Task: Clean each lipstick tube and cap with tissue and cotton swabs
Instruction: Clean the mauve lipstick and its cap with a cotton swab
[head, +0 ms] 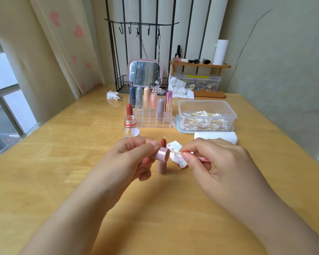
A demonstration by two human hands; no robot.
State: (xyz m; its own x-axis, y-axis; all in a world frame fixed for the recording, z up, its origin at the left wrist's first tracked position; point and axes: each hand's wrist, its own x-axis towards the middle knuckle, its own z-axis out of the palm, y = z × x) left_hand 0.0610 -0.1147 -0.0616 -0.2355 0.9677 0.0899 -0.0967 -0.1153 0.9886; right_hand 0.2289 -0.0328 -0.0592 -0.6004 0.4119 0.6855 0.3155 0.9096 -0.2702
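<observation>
The left hand [136,153] pinches a pink cap [162,154] above the table [63,162], its open end facing right. The right hand [210,159] has thumb and forefinger closed on a swab [175,152] whose tip seems to enter the cap, though it is hidden. Just behind the cap stands an uncapped lipstick [162,162], beside a stained tissue [177,155]. Further back sits a swab box [206,115].

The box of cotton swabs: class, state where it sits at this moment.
In the head view, the box of cotton swabs sits on the table to the person's right, beside the clear lipstick organizer and just behind the folded tissue.
</observation>
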